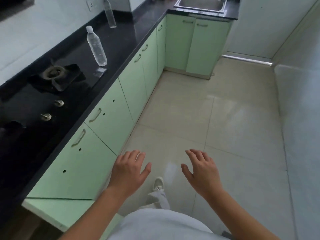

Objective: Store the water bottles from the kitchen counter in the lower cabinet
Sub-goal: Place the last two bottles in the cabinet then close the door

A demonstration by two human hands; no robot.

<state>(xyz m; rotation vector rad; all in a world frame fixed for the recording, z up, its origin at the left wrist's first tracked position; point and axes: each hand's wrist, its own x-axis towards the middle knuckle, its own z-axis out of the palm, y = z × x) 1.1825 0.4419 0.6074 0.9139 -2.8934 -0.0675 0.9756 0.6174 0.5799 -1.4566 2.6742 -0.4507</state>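
two clear plastic water bottles [96,46] chilling upright, two silver stove knobs [59,103] showing, one steel sink [200,4] sitting in back, two hands hovering, left hand [129,168] and right hand [202,168]

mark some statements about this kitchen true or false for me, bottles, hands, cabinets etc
1. Two bottles stand upright on the counter. True: the near bottle and the far bottle.
2. The left hand holds a bottle. False: the left hand and the right hand are both empty, with fingers spread over the floor.
3. The sink is at the far end of the kitchen. True.
4. The near bottle stands on the stove. False: it stands on the counter just beyond the stove.
5. The cabinet doors below the bottles are open. False: those cabinet doors are closed.
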